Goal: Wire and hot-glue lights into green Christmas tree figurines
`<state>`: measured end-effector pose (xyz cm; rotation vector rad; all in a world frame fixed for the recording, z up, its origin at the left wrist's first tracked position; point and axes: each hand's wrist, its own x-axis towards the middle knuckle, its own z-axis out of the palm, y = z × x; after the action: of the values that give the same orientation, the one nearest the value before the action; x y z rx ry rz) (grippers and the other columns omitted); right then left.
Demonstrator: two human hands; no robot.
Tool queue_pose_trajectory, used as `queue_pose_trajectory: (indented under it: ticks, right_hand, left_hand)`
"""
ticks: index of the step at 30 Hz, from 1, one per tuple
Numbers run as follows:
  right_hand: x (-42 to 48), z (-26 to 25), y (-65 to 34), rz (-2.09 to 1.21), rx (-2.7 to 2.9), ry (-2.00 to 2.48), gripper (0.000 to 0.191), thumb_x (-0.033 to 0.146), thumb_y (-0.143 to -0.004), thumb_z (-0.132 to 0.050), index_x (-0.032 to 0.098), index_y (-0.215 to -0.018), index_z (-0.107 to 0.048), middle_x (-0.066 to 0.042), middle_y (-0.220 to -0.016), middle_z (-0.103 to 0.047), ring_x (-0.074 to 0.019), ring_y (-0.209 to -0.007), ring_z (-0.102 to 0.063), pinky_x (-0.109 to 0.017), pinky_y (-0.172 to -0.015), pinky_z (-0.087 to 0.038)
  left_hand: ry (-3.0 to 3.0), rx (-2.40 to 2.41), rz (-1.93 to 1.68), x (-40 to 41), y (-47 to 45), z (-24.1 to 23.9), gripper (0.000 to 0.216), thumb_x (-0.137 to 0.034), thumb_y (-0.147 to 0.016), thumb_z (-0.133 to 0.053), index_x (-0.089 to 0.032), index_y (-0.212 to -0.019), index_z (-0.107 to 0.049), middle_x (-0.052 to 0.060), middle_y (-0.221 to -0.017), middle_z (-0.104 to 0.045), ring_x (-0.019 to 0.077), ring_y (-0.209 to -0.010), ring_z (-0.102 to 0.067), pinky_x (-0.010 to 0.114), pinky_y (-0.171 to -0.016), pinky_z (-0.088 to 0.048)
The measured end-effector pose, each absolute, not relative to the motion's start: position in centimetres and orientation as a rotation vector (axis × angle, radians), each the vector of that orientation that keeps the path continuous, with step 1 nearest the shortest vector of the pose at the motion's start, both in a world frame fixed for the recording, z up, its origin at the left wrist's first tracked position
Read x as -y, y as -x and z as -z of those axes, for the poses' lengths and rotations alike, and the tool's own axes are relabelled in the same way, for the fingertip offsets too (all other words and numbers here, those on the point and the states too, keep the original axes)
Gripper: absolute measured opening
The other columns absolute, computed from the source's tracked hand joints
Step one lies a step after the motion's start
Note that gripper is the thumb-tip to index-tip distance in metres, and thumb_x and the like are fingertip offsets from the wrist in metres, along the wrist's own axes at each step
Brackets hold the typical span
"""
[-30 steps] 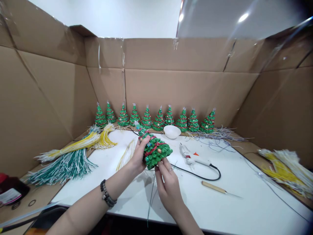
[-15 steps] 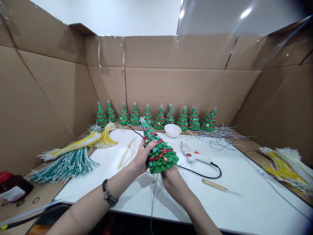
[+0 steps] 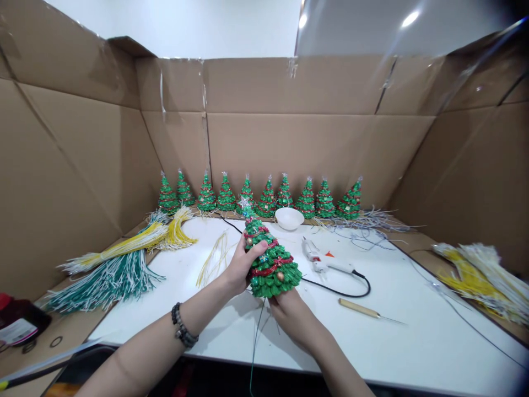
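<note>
A small green Christmas tree figurine [image 3: 273, 270] with red garlands, little ornaments and a clear star on top leans to the left over the near middle of the table. My left hand [image 3: 242, 264] is wrapped round its left side, thumb across the front. Under the base is my right hand [image 3: 287, 309]; the tree hides its fingers, so what they hold cannot be made out. A thin green wire [image 3: 257, 342] hangs from beneath the tree toward the table's front edge.
Several similar trees [image 3: 226, 193] line the cardboard back wall. A white bowl [image 3: 289, 219], hot glue gun [image 3: 314, 255] and wooden-handled awl [image 3: 359, 307] lie on the white table [image 3: 397, 353]. Bundles of cords [image 3: 111, 281] sit left, yellow-white ones [image 3: 479, 281] right; a dark bottle [image 3: 20, 320] stands left.
The held tree has tipped slightly more upright, and its base has shifted a little. Both hands stay on it. The whole view has moved slightly.
</note>
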<state>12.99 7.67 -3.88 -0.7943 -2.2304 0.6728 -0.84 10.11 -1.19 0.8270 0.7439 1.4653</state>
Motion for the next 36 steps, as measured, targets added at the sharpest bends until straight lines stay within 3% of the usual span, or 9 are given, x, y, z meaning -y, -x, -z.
queue_pose_trajectory:
  ticks: [6, 21, 25, 27, 32, 36]
  right_hand:
    - [-7.7, 3.9, -13.3, -0.700, 2.270, 0.783, 0.061, 0.004, -0.086, -0.042, 0.022, -0.143, -0.054, -0.012, -0.144, -0.058, -0.0279, -0.137, -0.051, -0.052, -0.116, -0.038]
    - [-7.9, 5.1, -13.3, -0.377, 2.142, 0.718, 0.045, 0.012, -0.086, -0.041, 0.022, -0.124, -0.064, -0.013, -0.118, -0.073, -0.0295, -0.120, -0.064, -0.051, -0.103, -0.052]
    - [-7.4, 5.0, -13.1, -0.352, 2.020, 0.682, 0.031, 0.012, -0.089, -0.042, 0.024, -0.095, -0.070, -0.010, -0.092, -0.076, -0.0262, -0.089, -0.073, -0.040, -0.079, -0.062]
    - [-6.8, 4.9, -12.9, -0.350, 1.930, 0.693, 0.027, 0.013, -0.092, -0.044, 0.024, -0.090, -0.069, -0.010, -0.090, -0.075, -0.0240, -0.082, -0.073, -0.036, -0.072, -0.062]
    - [-4.9, 4.0, -12.6, -0.291, 1.747, 0.702, 0.025, 0.010, -0.093, -0.052, 0.027, -0.098, -0.070, -0.006, -0.096, -0.076, -0.0257, -0.106, -0.070, -0.043, -0.091, -0.058]
    - [-3.4, 2.8, -12.9, -0.282, 1.740, 0.757, 0.020, 0.013, -0.091, -0.057, 0.027, -0.100, -0.069, -0.007, -0.097, -0.074, -0.0248, -0.100, -0.069, -0.039, -0.084, -0.059]
  left_hand:
    - [-0.845, -0.745, -1.463, -10.0, 0.9, 1.1, 0.059, -0.041, -0.061, -0.089, -0.020, -0.107, -0.058, 0.005, -0.097, -0.071, 0.0229, -0.090, -0.069, 0.040, -0.087, -0.054]
    - [-0.809, -0.736, -1.492, -9.7, 0.5, 0.7, 0.061, -0.039, -0.055, -0.092, -0.020, -0.102, -0.059, 0.003, -0.089, -0.071, 0.0224, -0.085, -0.070, 0.039, -0.086, -0.054]
    - [-0.771, -0.740, -1.517, -9.8, 0.5, 0.5, 0.056, -0.041, -0.058, -0.089, -0.019, -0.100, -0.060, 0.003, -0.088, -0.072, 0.0221, -0.083, -0.070, 0.038, -0.084, -0.055]
    - [-0.746, -0.726, -1.529, -9.9, 0.8, 0.3, 0.053, -0.044, -0.060, -0.087, -0.019, -0.100, -0.061, 0.003, -0.088, -0.073, 0.0224, -0.084, -0.071, 0.038, -0.084, -0.056]
    - [-0.672, -0.702, -1.470, -10.3, 1.7, -0.6, 0.045, -0.050, -0.068, -0.080, -0.017, -0.097, -0.067, 0.006, -0.086, -0.076, 0.0255, -0.083, -0.074, 0.038, -0.082, -0.058]
    - [-0.594, -0.701, -1.436, -10.8, 2.4, -1.0, 0.043, -0.054, -0.076, -0.072, -0.015, -0.094, -0.070, 0.009, -0.087, -0.078, 0.0245, -0.080, -0.075, 0.036, -0.080, -0.059]
